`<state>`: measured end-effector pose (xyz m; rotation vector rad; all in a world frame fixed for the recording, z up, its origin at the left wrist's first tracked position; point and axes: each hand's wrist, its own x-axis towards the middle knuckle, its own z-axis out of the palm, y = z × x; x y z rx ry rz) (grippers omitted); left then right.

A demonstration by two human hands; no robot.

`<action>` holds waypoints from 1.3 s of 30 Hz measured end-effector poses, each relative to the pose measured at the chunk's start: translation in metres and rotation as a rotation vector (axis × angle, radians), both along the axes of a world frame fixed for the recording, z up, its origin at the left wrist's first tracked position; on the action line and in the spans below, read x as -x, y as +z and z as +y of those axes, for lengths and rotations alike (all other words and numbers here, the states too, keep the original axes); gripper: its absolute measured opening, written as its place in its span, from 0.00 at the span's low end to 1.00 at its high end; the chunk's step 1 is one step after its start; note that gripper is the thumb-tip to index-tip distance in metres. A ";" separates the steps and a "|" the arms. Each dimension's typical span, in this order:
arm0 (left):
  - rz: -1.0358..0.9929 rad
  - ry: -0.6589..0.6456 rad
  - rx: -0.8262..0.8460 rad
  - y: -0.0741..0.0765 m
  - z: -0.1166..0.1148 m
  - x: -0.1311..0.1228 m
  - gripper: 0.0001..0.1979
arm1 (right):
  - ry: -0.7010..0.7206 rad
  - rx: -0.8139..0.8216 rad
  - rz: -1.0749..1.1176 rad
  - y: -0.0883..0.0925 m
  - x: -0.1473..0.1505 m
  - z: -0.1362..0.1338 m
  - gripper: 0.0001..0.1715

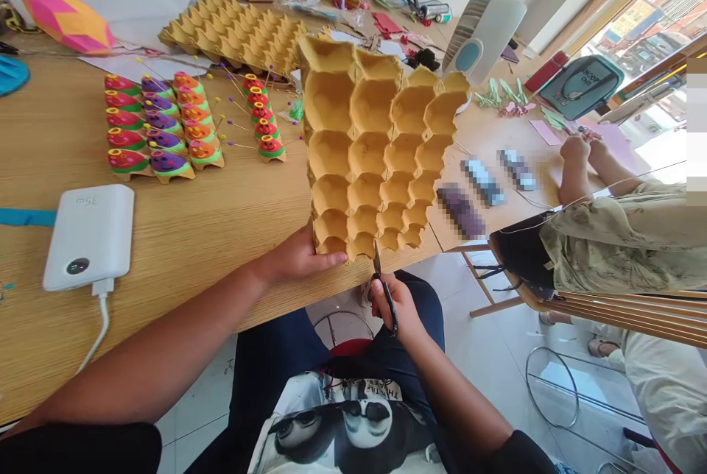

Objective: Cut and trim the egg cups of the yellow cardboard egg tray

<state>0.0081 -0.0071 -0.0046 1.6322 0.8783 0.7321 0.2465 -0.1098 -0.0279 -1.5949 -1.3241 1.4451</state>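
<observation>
A yellow egg tray [371, 154] is held up over the table's front edge, its cups facing me. My left hand [301, 253] grips its lower left corner, the thumb on the front and the other fingers hidden behind it. Black-handled scissors [392, 308] are in my right hand [398, 306], with the blades pointing up at the tray's bottom edge between two cups. The tray's right edge is jagged. Rows of painted cup pieces [164, 123] stand on the table to the left, and a shorter row of red and green ones [265, 119] is nearer the tray.
Another egg tray [237, 31] lies at the back. A white power bank [91, 235] with a cable sits at the left. A white fan [483, 32] stands at the back right. Another person's hands [585, 150] rest on the table at the right.
</observation>
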 end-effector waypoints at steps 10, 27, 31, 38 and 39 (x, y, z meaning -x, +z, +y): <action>-0.014 0.013 -0.041 -0.005 0.000 0.000 0.27 | -0.004 -0.019 0.026 -0.005 0.002 0.000 0.36; -0.054 0.002 -0.021 -0.009 0.000 0.001 0.32 | 0.178 -0.043 0.002 0.014 -0.014 0.001 0.35; -0.084 0.009 0.000 -0.010 -0.001 -0.001 0.35 | 0.228 -0.062 0.003 0.029 -0.019 -0.007 0.32; -0.142 0.076 0.030 -0.004 0.001 -0.002 0.30 | 0.183 -0.079 0.002 0.018 -0.004 -0.016 0.33; -0.156 0.103 0.020 -0.002 0.003 -0.001 0.29 | 0.169 -0.093 -0.011 0.015 -0.003 -0.018 0.32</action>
